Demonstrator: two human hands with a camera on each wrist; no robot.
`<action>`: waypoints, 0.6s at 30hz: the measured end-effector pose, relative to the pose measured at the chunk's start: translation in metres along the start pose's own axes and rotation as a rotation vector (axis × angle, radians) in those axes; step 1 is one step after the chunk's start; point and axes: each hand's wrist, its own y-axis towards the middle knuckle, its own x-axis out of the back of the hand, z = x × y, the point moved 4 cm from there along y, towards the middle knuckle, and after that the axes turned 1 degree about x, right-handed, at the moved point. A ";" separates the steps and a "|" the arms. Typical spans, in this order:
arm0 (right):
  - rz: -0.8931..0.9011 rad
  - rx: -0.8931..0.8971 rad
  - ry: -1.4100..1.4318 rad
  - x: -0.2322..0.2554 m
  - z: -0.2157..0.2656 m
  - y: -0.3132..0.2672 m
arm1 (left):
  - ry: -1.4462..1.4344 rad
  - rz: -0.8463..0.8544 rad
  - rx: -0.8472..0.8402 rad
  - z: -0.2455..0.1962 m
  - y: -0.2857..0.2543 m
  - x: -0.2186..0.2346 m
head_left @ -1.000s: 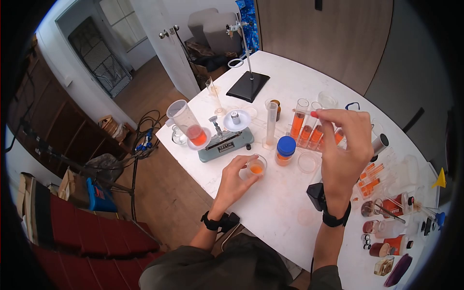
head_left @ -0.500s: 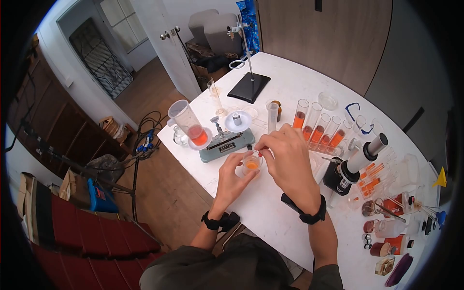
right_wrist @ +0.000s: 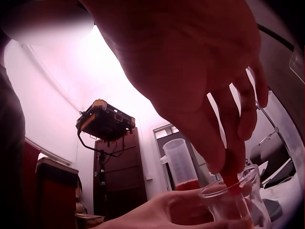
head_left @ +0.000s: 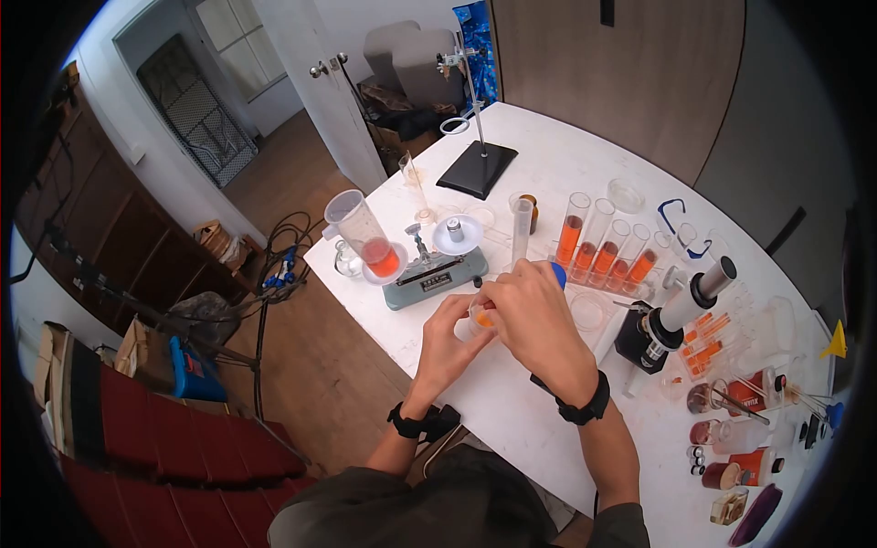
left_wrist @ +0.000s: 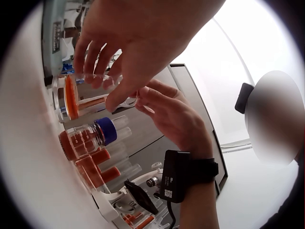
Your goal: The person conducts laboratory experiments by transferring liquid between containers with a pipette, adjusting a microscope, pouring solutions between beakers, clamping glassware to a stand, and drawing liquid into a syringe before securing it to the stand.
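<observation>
My left hand [head_left: 445, 345] grips a small glass beaker [left_wrist: 71, 98] of orange liquid at the front of the table, fingers and thumb around its side. Above its mouth, my right hand [head_left: 541, 321] pinches the red rubber bulb [right_wrist: 233, 185] of a glass dropper between thumb and fingers. The dropper's glass tube [left_wrist: 93, 102] slants down inside the beaker, seen in the left wrist view. From overhead, the right hand covers most of the dropper and part of the beaker. A blue-capped bottle [left_wrist: 86, 138] of orange-red liquid stands close beside the beaker.
A balance [head_left: 438, 279] bearing a plastic jug [head_left: 365, 237] of red liquid stands left of the hands. Behind them are a measuring cylinder [head_left: 522, 228] and racked test tubes [head_left: 607, 256]. A microscope [head_left: 662, 324] stands right, with bottles [head_left: 731, 470] beyond. A stand [head_left: 477, 171] is at the back.
My right hand has come left and down from in front of the test tubes, bringing the dropper into the beaker. The microscope has come into view from behind it. The left hand keeps its grip.
</observation>
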 end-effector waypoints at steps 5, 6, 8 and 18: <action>-0.064 -0.037 0.053 0.017 0.002 0.000 | -0.052 0.095 0.041 -0.001 0.001 -0.003; -0.106 -0.041 0.066 0.022 0.001 -0.001 | -0.051 0.093 0.041 -0.001 0.001 -0.003; -0.095 -0.062 0.045 0.029 0.000 -0.003 | -0.052 0.169 0.078 0.001 0.001 -0.006; 0.048 -0.099 -0.003 0.042 -0.008 -0.013 | -0.070 0.265 0.085 -0.006 -0.001 -0.026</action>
